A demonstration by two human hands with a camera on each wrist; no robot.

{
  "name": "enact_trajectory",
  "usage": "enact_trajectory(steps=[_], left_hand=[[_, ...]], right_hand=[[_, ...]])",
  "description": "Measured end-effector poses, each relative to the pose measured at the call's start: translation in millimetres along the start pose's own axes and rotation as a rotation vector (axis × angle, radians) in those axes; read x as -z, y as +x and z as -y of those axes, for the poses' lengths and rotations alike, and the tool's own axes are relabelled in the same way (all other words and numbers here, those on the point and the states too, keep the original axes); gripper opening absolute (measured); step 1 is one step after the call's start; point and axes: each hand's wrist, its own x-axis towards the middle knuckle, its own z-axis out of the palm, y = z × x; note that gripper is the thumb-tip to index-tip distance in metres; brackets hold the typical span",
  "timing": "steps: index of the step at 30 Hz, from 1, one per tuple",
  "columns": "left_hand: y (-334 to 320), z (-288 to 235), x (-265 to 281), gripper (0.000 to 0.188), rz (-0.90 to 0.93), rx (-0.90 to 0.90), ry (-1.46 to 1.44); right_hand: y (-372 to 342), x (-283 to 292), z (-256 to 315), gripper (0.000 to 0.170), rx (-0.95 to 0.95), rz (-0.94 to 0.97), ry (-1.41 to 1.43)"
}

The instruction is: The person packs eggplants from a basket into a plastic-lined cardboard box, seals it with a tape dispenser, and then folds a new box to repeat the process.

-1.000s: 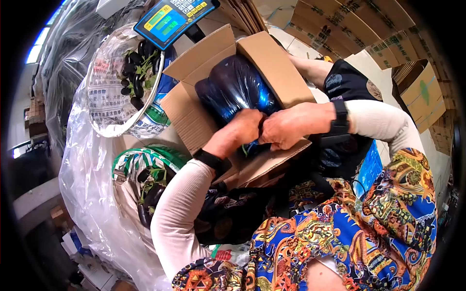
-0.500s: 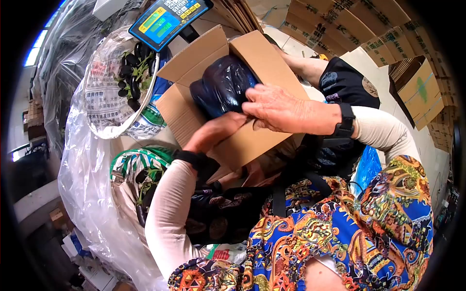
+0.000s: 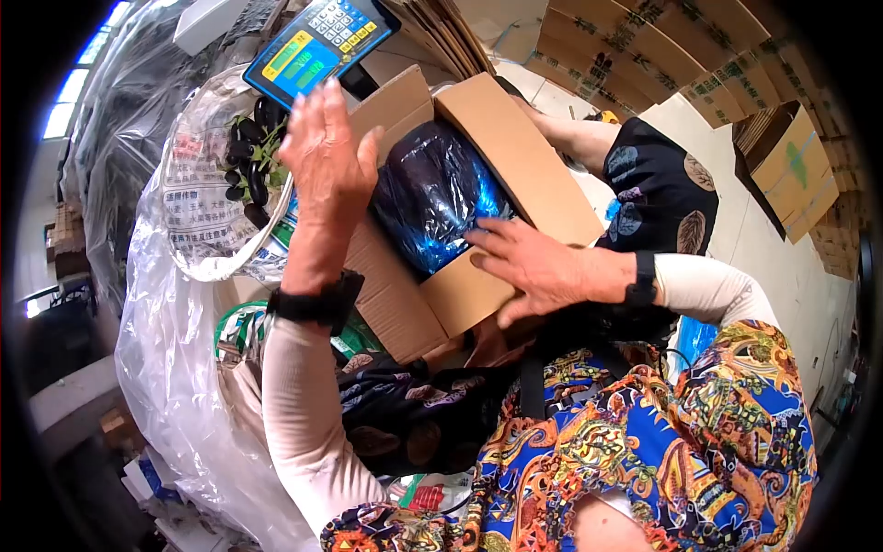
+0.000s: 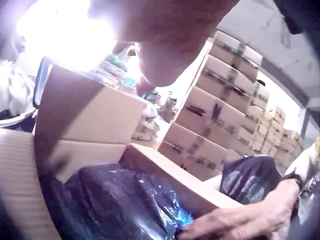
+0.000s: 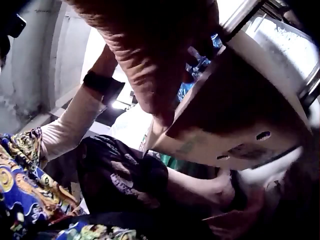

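An open cardboard box point(image 3: 524, 170) stands tilted before me with its flaps spread. Inside lies a bulging, shiny blue plastic bag point(image 3: 428, 189), dark where its contents press against it. My left hand point(image 3: 326, 170) is raised at the box's left side, fingers extended and holding nothing. The right hand point(image 3: 543, 267) lies spread over the near flap, its fingertips right at the bag's near edge. In the left wrist view, the bag point(image 4: 120, 200) fills the box and the right hand point(image 4: 245, 220) is beside it.
Behind the left hand is a scale display point(image 3: 317, 55). A woven sack point(image 3: 198, 207) holding several eggplants point(image 3: 253, 184) stands at the left, near clear plastic sheeting point(image 3: 175, 368). Stacked cartons point(image 3: 635, 51) are at the back right. A bare leg point(image 3: 579, 143) is right of the box.
Both hands were together at the bag's near end; they have come apart. The left hand has risen up and left, its fingers straightened. The right has loosened and spread over the near flap.
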Motion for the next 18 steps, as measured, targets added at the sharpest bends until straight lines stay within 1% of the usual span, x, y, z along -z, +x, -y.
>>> enact_trajectory(steps=[1,2,4,7,8,10,11,12,13,14,16,17,18], left_hand=[[-3.5,4.5,-7.3,0.052,0.143,0.075,-0.082],[-9.0,4.6,-12.8,0.054,0.116,0.034,-0.073],[-8.6,-11.0,0.3,0.053,0.251,0.194,-0.231],[-18.8,-19.5,15.8,0.055,0.428,0.137,-0.434],[-33.2,-19.5,7.2,0.068,0.493,0.092,-0.517],[-70.4,-30.2,-14.3,0.088,0.422,-0.046,-0.305],[-79.2,-40.9,-12.7,0.110,0.565,-0.001,-0.232],[-84.0,-43.9,-19.2,0.128,0.563,-0.030,-0.226],[-88.0,-44.2,-23.2,0.133,0.601,-0.036,-0.200],[-90.3,-43.7,-25.6,0.139,0.636,-0.039,-0.169],[-96.5,-42.9,-31.9,0.143,0.620,-0.056,-0.146],[-99.0,-42.7,-33.9,0.144,0.613,-0.070,-0.133],[-98.7,-42.9,-34.4,0.145,0.607,-0.075,-0.128]], right_hand=[[-5.2,1.6,4.4,0.078,0.033,0.065,-0.019],[-8.3,1.9,9.6,0.079,0.022,0.125,-0.065],[-7.5,-21.6,6.2,0.078,0.058,0.080,-0.354],[-3.9,-17.7,9.8,0.074,0.012,0.233,-0.275],[-1.7,-16.2,9.6,0.073,0.014,0.242,-0.266],[-0.5,-14.9,8.9,0.071,0.008,0.261,-0.250],[-0.3,-16.1,7.8,0.067,0.016,0.219,-0.245],[-0.8,-17.8,6.2,0.062,0.023,0.181,-0.236],[-2.0,-19.8,5.0,0.058,0.034,0.147,-0.226],[-2.1,-22.2,3.5,0.058,0.020,0.138,-0.192],[1.3,-25.4,2.9,0.059,0.000,0.108,-0.123],[1.4,-23.6,3.0,0.066,-0.033,0.191,-0.110],[2.5,-16.9,3.1,0.066,-0.029,0.211,-0.110]])
